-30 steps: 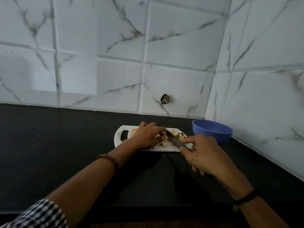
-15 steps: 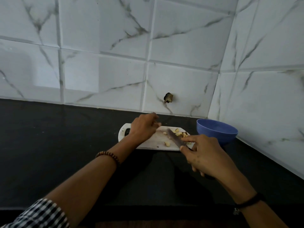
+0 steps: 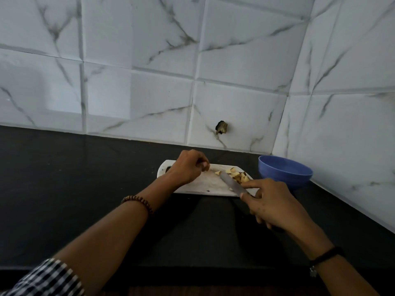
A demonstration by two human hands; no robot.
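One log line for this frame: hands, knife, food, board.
right hand: grips knife, blade beside chopped pieces | left hand: curled over cutting board, contents unclear | blue bowl: right of board

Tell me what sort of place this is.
Probably a home kitchen corner: a black countertop against marble-look wall tiles, a white cutting board with chopped food and a knife, and a blue bowl beside it.

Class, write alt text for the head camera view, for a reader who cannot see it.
A person's right hand holds a knife with its blade across a white cutting board beside a heap of chopped pieces. The left hand, fingers curled, is over the board's handle end. A blue bowl stands right of the board on a black counter.
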